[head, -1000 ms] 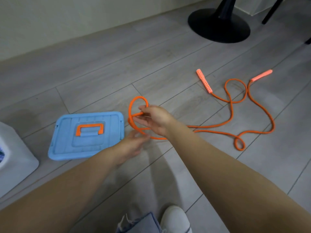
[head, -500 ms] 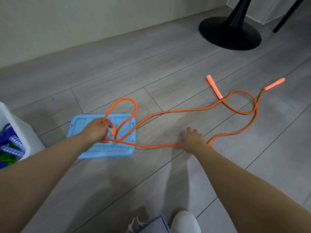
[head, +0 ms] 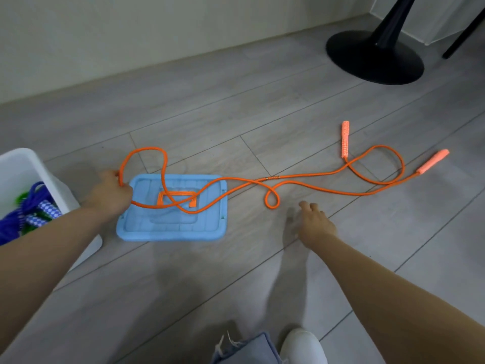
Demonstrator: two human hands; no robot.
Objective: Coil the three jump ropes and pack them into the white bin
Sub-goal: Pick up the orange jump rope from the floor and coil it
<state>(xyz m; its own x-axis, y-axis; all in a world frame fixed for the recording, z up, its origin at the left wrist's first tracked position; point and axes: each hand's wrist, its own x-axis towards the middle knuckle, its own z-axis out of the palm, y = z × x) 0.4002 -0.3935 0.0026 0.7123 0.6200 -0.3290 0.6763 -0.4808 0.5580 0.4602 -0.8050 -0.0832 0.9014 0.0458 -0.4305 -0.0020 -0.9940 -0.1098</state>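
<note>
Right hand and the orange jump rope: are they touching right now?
Apart. The head view shows the right hand open over bare floor, with grey floor visible between its fingertips and the orange jump rope's small loop. Only the left hand grips the rope.

1. Both forearms are bare, no sleeves, no watch or bands on the wrists.
2. The left hand (head: 109,191) and right hand (head: 313,223) wear no gloves.
3. A white shoe (head: 303,346) shows below.
4. Frayed light-blue denim hem (head: 244,349) sits beside it.
</note>
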